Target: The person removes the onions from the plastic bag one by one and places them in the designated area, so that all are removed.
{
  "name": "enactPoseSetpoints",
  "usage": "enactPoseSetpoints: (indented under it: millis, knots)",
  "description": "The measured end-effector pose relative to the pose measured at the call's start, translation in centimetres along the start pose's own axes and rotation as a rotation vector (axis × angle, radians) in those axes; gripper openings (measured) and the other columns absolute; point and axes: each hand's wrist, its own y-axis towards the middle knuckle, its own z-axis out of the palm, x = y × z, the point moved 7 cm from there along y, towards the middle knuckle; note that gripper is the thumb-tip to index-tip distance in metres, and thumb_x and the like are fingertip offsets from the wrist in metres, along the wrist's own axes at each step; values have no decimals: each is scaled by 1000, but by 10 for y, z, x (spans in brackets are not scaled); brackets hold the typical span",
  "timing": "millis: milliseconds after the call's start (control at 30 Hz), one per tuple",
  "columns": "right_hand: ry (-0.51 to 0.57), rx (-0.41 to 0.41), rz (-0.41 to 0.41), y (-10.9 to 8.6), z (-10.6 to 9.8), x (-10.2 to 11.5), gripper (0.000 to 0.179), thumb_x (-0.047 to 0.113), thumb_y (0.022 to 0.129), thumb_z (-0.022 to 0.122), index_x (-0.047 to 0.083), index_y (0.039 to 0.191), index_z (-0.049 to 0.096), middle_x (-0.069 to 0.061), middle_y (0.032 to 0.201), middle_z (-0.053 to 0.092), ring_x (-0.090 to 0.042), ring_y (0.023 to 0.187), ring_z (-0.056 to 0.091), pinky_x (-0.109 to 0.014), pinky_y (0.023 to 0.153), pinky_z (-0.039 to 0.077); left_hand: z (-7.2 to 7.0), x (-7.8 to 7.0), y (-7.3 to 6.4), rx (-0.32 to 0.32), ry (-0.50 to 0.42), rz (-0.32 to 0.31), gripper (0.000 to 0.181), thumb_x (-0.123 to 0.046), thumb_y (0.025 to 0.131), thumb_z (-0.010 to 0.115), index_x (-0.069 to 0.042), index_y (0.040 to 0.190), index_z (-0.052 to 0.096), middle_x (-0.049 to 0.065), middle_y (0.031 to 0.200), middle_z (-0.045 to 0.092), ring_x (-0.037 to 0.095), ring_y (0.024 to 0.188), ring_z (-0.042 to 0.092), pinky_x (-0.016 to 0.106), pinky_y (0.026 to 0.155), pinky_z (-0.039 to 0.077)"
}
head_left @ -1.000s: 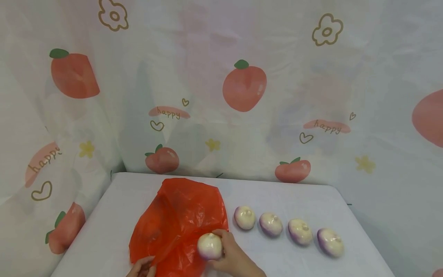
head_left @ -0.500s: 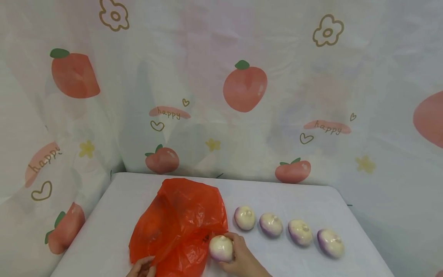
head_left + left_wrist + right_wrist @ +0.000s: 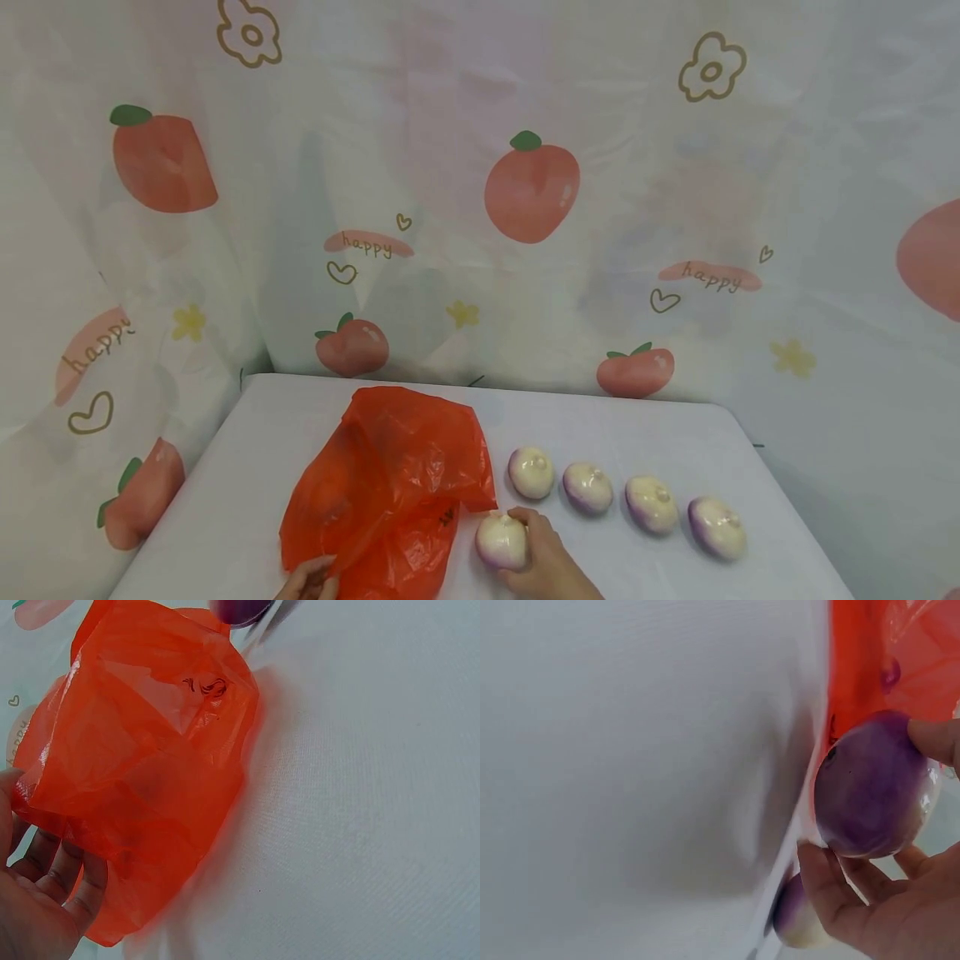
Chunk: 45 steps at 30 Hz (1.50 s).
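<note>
My right hand [image 3: 546, 557] grips a glossy purple-and-white turnip [image 3: 501, 542], just right of a red plastic bag [image 3: 397, 467]. In the right wrist view, the turnip's purple side [image 3: 870, 787] faces the camera, with thumb and fingers around it. At the bag's near left edge, my left hand [image 3: 309, 578] holds the thin plastic. The left wrist view shows the fingers [image 3: 56, 874] curled at the bag's edge. Rounded shapes show faintly beneath the plastic, but what they are is hidden. Several more turnips [image 3: 587, 487] lie in a slanting row to the right.
A white-covered table [image 3: 615, 575] carries everything. Behind it and on the left hangs a pale curtain [image 3: 450, 108] printed with peaches, hearts and flowers. The bag takes up the left half of the table, close to the turnip row.
My right hand has moved rightward with the turnip, from over the bag to beside it. Dark print on the bag has come into sight. The left hand has stayed put.
</note>
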Motion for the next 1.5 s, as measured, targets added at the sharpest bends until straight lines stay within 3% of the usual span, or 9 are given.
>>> enactPoseSetpoints:
  millis: [100, 267, 300, 367, 500, 600, 967, 1500]
  knots:
    - [-67, -34, -22, 0, -3, -3, 71, 24, 68, 80, 6, 126, 43, -9, 112, 49, -31, 101, 46, -53, 86, 39, 0, 0, 0, 0, 1, 17, 23, -10, 86, 58, 3, 104, 64, 8, 84, 65, 17, 61, 55, 26, 53, 48]
    - [-102, -66, -23, -1, -7, -7, 71, 20, 64, 82, 6, 122, 44, -9, 108, 47, -30, 98, 45, -52, 84, 39, 0, 5, 2, 26, -37, 18, 63, -57, 84, 56, 2, 106, 64, 7, 84, 64, 17, 63, 56, 26, 54, 49]
    - [-105, -73, -28, -1, -8, -8, 71, 19, 64, 83, 5, 122, 44, -9, 107, 47, -30, 98, 46, -52, 84, 39, 1, 6, 2, 33, -41, 10, 65, -58, 83, 55, 1, 106, 64, 7, 84, 64, 17, 63, 57, 26, 54, 49]
    - [-111, -87, -32, -1, -9, -8, 74, 18, 62, 83, 2, 122, 43, -11, 107, 46, -31, 99, 46, -52, 85, 39, 1, 5, 3, 44, -40, -8, 58, -51, 85, 58, 2, 107, 64, 7, 85, 64, 18, 65, 57, 27, 54, 49]
    - [-131, -109, -4, -2, -11, -11, 81, 16, 60, 84, -4, 125, 41, -17, 109, 45, -36, 100, 48, -54, 86, 41, 0, 0, 2, 44, -2, -24, 26, -14, 87, 60, 3, 106, 64, 6, 83, 64, 18, 65, 57, 26, 53, 49]
    - [-140, -116, 18, -2, -12, -15, 81, 14, 59, 84, -6, 125, 41, -19, 108, 43, -38, 98, 48, -56, 84, 41, 0, -6, 0, 20, 29, -8, 22, -7, 86, 58, 4, 105, 65, 6, 82, 64, 18, 63, 57, 26, 53, 48]
    - [-205, -214, -8, -5, -15, -19, 83, 14, 51, 87, -6, 119, 43, -16, 103, 43, -34, 91, 49, -51, 81, 43, -2, -14, -4, -3, 45, -1, 21, -3, 86, 55, 4, 104, 65, 7, 81, 63, 18, 63, 57, 26, 52, 48]
    - [-150, -170, 26, -8, -12, -34, 93, 23, 53, 89, -10, 125, 39, -21, 107, 41, -39, 98, 46, -57, 84, 41, 1, -2, -1, 30, 46, -19, 22, -5, 87, 57, 2, 106, 64, 6, 83, 64, 18, 63, 56, 26, 53, 48]
